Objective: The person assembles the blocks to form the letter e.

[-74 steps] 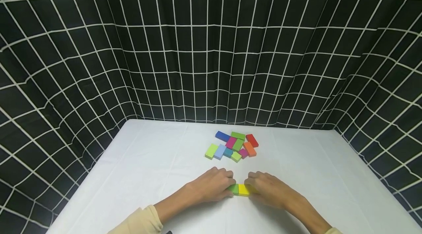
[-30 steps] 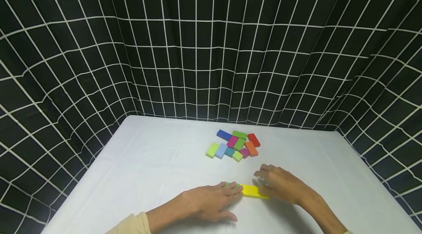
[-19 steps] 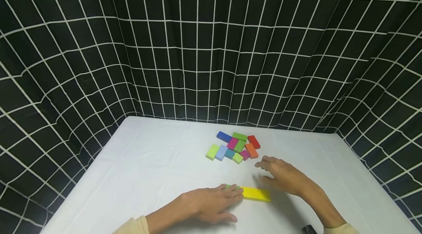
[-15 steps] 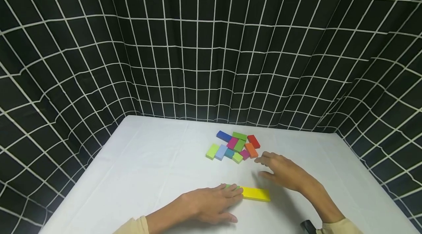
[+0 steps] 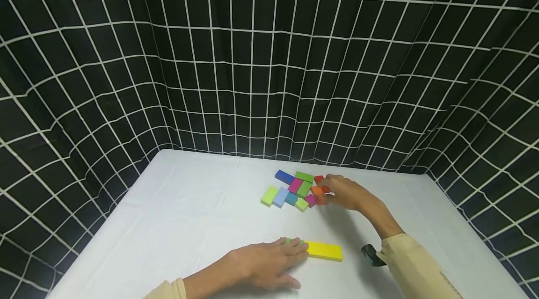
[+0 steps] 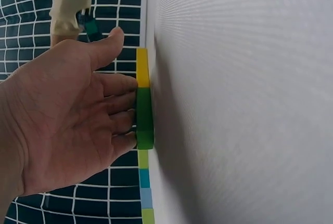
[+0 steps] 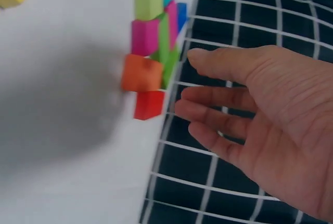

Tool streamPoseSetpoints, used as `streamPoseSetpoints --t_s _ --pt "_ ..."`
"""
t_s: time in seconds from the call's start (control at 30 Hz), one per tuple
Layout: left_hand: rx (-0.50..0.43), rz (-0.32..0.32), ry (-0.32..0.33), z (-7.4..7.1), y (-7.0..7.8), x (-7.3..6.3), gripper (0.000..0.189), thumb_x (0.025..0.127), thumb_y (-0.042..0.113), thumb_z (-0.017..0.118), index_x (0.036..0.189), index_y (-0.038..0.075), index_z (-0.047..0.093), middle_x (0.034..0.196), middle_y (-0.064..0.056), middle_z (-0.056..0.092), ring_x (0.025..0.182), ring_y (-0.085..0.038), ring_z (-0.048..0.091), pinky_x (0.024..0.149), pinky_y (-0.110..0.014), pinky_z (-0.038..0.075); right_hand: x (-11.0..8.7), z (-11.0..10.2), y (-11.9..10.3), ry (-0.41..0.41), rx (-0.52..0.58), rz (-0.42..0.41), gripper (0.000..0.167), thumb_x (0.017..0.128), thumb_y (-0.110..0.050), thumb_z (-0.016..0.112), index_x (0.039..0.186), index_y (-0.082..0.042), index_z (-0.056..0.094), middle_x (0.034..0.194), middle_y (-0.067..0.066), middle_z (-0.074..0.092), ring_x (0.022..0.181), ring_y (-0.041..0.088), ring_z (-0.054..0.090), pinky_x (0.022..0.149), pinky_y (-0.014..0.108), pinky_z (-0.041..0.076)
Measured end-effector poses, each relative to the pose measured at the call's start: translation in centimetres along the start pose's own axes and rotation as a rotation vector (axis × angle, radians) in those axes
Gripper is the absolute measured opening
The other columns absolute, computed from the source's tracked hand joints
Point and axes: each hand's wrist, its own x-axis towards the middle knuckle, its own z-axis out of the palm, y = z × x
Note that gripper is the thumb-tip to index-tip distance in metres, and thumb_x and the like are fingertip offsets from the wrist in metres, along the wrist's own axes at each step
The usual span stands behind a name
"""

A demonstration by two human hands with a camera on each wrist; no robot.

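Observation:
My left hand lies flat with its straight fingertips resting on a green block, most of which they cover in the head view. End to end with it on the right is a yellow block. My right hand hovers at the right side of a group of coloured blocks, thumb and fingers apart and holding nothing. Nearest to it are an orange block and a red block, both partly hidden by its fingers in the head view.
The group also has a blue block, a light blue block, a teal block, and lime, green and magenta ones. They lie on a white table. A black curtain with white grid lines surrounds it on three sides.
Earlier both hands gripped the green and yellow blocks. The left has since flattened onto the green block; the right has let go of the yellow one and moved forward to the group.

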Motion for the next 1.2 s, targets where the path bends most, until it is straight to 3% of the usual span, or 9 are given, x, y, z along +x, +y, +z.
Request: streamPoseSetpoints --t_s 0.17,0.3,0.6,0.8,0.93,1.0,1.07,1.2 --pt "-0.008 -0.003 -0.004 0.2 0.1 0.2 0.072 0.106 0.066 0.034 0.167 0.028 0.025 0.176 0.011 0.017 0.164 -0.008 0.017 0.133 -0.031 0.026 1.7 2.0 1.1 -0.055 0.080 0.068 0.023 0.091 -0.011 0.080 0.112 -0.005 0.073 0.088 0.003 0.067 0.081 0.014 0.058 0.077 0.030 0.059" --pt "-0.010 -0.002 -0.002 0.1 0.2 0.2 0.072 0.106 0.066 0.034 0.167 0.028 0.025 0.176 0.011 0.017 0.164 -0.008 0.018 0.132 -0.031 0.026 2.1 3.3 1.6 -0.048 0.071 0.094 0.022 0.090 -0.014 0.081 0.107 -0.005 0.069 0.085 0.004 0.063 0.079 0.016 0.055 0.074 0.030 0.054" --pt "-0.012 -0.011 -0.018 -0.1 0.2 0.4 0.072 0.106 0.066 0.037 0.167 0.030 0.026 0.176 0.013 0.018 0.163 -0.006 0.019 0.132 -0.031 0.028 0.9 3.4 1.5 0.000 0.023 0.128 0.026 0.094 -0.006 0.074 0.119 -0.003 0.070 0.090 0.010 0.069 0.078 0.019 0.057 0.077 0.037 0.063" --pt "-0.041 -0.029 -0.027 -0.2 0.0 0.3 0.072 0.105 0.066 0.040 0.167 0.032 0.025 0.175 0.015 0.018 0.163 -0.006 0.019 0.132 -0.032 0.029 0.1 3.3 1.8 -0.008 0.025 0.146 0.036 0.090 0.000 0.077 0.124 -0.006 0.070 0.103 0.011 0.073 0.087 0.021 0.060 0.087 0.046 0.064" --pt "-0.045 -0.029 -0.025 -0.1 0.0 0.3 0.072 0.105 0.066 0.040 0.166 0.031 0.026 0.175 0.014 0.019 0.163 -0.006 0.020 0.131 -0.033 0.030 0.1 3.7 1.6 0.004 0.006 0.150 0.043 0.087 -0.007 0.082 0.128 -0.010 0.069 0.107 0.014 0.067 0.089 0.024 0.061 0.085 0.049 0.064" --pt "-0.031 -0.021 -0.018 -0.1 0.1 0.2 0.072 0.105 0.065 0.040 0.167 0.030 0.026 0.176 0.013 0.019 0.163 -0.007 0.020 0.131 -0.032 0.030 0.3 3.9 1.1 0.015 -0.004 0.131 0.052 0.086 -0.016 0.085 0.135 -0.014 0.066 0.118 0.020 0.064 0.096 0.031 0.062 0.085 0.055 0.063" --pt "-0.006 -0.005 -0.008 0.0 0.1 0.1 0.071 0.106 0.064 0.038 0.167 0.028 0.026 0.176 0.011 0.019 0.163 -0.009 0.020 0.132 -0.033 0.029 0.6 4.1 0.5 0.013 -0.009 0.095 0.064 0.086 -0.028 0.086 0.144 -0.020 0.060 0.138 0.024 0.056 0.114 0.042 0.060 0.092 0.067 0.058" --pt "0.053 0.020 0.008 0.0 0.1 0.0 0.071 0.107 0.063 0.036 0.167 0.025 0.026 0.176 0.008 0.019 0.164 -0.011 0.020 0.132 -0.033 0.029 1.6 4.9 -1.3 -0.031 -0.052 -0.095 0.070 0.093 -0.044 0.076 0.157 -0.039 0.046 0.171 0.020 0.027 0.152 0.053 0.031 0.108 0.081 0.038"
